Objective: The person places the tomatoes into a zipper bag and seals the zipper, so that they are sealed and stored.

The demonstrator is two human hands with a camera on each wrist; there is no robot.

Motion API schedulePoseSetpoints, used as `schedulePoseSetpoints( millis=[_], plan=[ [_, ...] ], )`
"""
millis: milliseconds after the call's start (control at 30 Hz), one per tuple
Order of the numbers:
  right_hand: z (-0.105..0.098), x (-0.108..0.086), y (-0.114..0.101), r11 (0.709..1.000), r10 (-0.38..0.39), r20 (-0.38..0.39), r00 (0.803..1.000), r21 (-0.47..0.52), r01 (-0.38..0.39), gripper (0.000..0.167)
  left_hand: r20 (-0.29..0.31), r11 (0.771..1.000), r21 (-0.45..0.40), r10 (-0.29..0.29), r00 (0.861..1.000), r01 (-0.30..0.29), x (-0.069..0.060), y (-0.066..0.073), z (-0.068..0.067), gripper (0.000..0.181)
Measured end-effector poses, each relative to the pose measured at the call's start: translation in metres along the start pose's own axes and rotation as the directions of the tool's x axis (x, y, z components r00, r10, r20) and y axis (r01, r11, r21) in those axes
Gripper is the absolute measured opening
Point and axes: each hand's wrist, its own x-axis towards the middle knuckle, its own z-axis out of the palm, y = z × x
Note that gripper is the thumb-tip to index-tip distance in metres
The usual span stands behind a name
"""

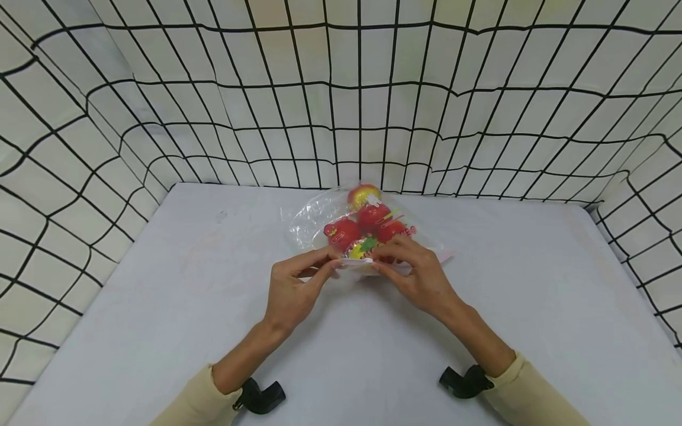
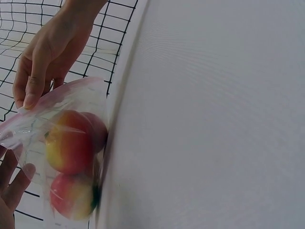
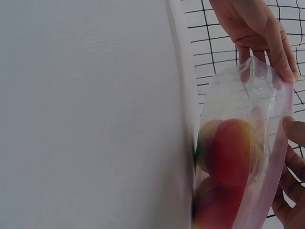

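Note:
A clear zip bag point(image 1: 309, 228) with a pink strip along its mouth lies on the table, the mouth toward me. Inside are several round red and yellow fruits point(image 1: 343, 234) that look like apples. My left hand point(image 1: 293, 290) pinches the bag's mouth edge between thumb and fingers. Just to its right, my right hand point(image 1: 418, 275) pinches the same edge, by a small white piece point(image 1: 369, 260). In the left wrist view the right hand point(image 2: 52, 47) grips the pink edge from above. The left hand point(image 3: 259, 28) holds the bag's corner in the right wrist view.
A white table point(image 1: 213, 284) spreads around the bag. Black netting point(image 1: 359, 86) stands along its back and both sides, close behind the bag. Black curved devices point(image 1: 261, 397) are fixed at both wrists.

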Motion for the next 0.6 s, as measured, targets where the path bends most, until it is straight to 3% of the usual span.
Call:
schedulePoseSetpoints(
  millis=[600],
  plan=[
    [-0.008,-0.008,0.011,1.000,-0.010,-0.014,1.000,-0.012,0.010,0.026,0.009,1.000,-0.008,-0.028,1.000,0.029,0.000,0.002,-0.001,0.020]
  ],
)
